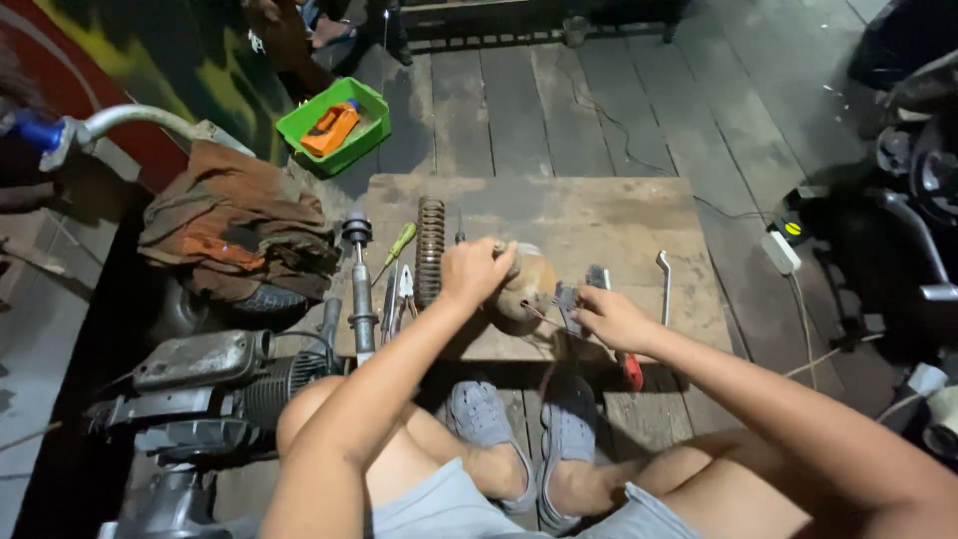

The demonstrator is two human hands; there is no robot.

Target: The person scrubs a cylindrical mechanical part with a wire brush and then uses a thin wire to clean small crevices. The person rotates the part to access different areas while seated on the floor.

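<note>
My left hand grips the top of a rounded brown metal part standing on a wooden board. My right hand is closed around a thin tool whose tip touches the part's lower right side; what kind of tool it is I cannot tell. A red-handled tool lies just under my right wrist. Left of the part lie a rusty coil spring, a shock-absorber rod, a green-handled screwdriver and pliers.
A bent metal lever lies at the board's right. A green tray with an orange object sits at the back left, brown rags beside it. An engine stands at my left knee. A power strip and cables lie right.
</note>
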